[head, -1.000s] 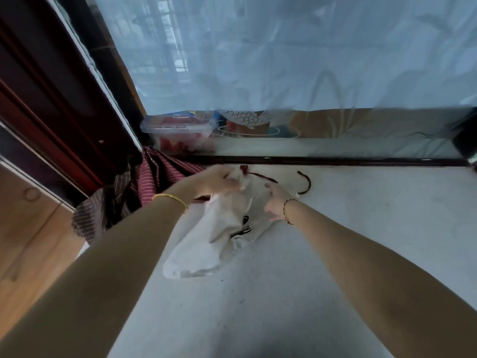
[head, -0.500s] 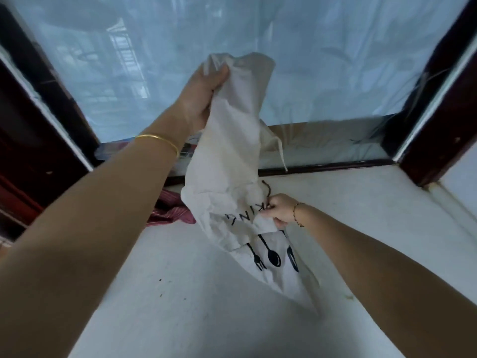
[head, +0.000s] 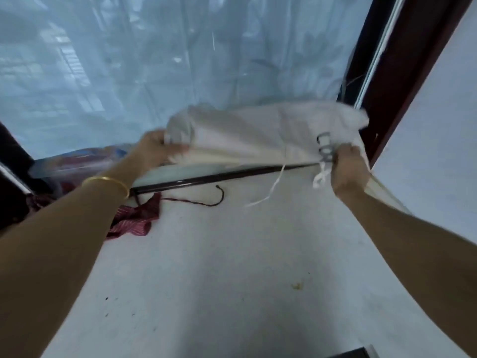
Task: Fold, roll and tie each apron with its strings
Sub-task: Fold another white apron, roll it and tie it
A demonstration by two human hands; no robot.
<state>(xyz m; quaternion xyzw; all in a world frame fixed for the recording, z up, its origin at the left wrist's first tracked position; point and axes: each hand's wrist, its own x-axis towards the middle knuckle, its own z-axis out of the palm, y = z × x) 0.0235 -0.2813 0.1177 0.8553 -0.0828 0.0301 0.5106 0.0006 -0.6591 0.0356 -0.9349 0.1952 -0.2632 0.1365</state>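
- Aprons: we count two. The white apron (head: 258, 135) hangs stretched in the air between our hands, over the back of the ledge (head: 232, 267). The red apron (head: 134, 218) lies crumpled at the ledge's left edge.
- Hands, two. Our left hand (head: 154, 148) grips the white apron's left end, fingers curled into bunched cloth. Our right hand (head: 346, 166) clutches the right end by the dark print, fingers closed tight round the fabric.
- Strings, two that we can see. A white string (head: 273, 187) dangles toward the ledge, and a red string (head: 201, 202) lies curved beside the red apron.
- Edges: a rail (head: 206, 178) runs along the back, and a dark frame (head: 402, 73) stands right by our right hand.
- A wide stretch of white ledge shows between our arms, with just a few specks (head: 296, 286) on it.
- One bangle (head: 108, 180), on our left wrist.
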